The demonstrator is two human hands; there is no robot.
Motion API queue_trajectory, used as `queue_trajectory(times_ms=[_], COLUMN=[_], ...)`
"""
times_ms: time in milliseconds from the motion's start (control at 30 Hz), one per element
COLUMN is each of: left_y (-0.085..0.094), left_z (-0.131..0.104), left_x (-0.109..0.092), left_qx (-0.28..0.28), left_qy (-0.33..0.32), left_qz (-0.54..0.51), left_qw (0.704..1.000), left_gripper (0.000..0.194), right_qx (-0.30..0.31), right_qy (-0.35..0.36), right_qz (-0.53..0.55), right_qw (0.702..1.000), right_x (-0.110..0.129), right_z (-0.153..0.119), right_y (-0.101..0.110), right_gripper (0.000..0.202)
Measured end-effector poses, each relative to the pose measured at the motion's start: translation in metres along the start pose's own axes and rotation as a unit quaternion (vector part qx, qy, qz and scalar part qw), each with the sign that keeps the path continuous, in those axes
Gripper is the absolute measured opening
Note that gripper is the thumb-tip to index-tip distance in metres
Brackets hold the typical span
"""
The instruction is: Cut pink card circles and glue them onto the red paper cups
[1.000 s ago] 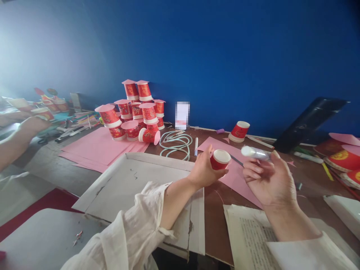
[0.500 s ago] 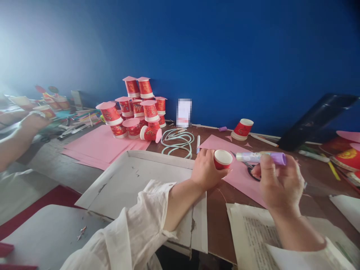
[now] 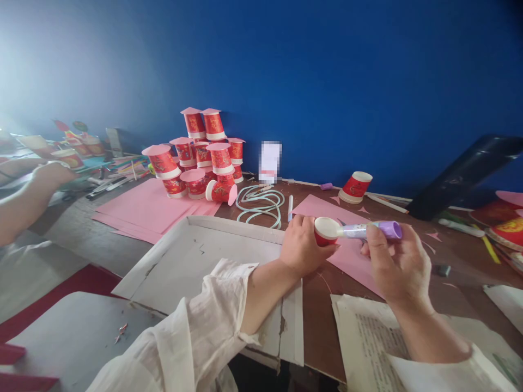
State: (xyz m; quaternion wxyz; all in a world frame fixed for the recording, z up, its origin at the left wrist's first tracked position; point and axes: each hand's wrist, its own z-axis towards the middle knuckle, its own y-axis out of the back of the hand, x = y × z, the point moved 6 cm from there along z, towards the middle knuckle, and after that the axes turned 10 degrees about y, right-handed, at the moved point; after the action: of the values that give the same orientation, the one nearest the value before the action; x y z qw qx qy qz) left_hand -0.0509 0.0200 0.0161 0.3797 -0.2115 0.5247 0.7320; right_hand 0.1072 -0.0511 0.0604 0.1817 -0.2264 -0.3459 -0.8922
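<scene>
My left hand point(image 3: 303, 246) is wrapped round a red paper cup point(image 3: 326, 231) whose white round end faces up. In my right hand point(image 3: 398, 267) is a glue stick point(image 3: 368, 230) with a purple base, lying nearly level between thumb and fingers. Its left tip touches or nearly touches the cup's rim. Beneath the glue stick lies a pink paper sheet point(image 3: 355, 261), with scissors mostly hidden by my right hand. Another red cup point(image 3: 356, 188) stands near the wall.
Red cups with pink discs point(image 3: 220, 159) are stacked at centre-left, beside pink sheets point(image 3: 139, 209) and a coiled cable point(image 3: 259, 204). A white tray point(image 3: 237, 231) is under my left arm. Printed paper point(image 3: 368, 337) lies in front. Another person's hand point(image 3: 53, 177) holds a cup at far left.
My right hand has moved left, bringing the glue stick from beside the cup to its rim. My left hand still holds the cup. The view has shifted slightly.
</scene>
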Motion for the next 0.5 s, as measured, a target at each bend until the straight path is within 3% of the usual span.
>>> queue_trajectory(times_ms=[500], left_y=[-0.0005], left_z=[0.0001], left_x=[0.0013], left_qx=[-0.004], left_qy=[0.001], left_qz=[0.002], left_qw=[1.000], left_gripper=[0.052], right_qx=[0.006], right_qy=[-0.047], right_qz=[0.028], right_qw=[0.998], right_x=[-0.0104], right_z=[0.0046], right_y=[0.0013], right_gripper=[0.040])
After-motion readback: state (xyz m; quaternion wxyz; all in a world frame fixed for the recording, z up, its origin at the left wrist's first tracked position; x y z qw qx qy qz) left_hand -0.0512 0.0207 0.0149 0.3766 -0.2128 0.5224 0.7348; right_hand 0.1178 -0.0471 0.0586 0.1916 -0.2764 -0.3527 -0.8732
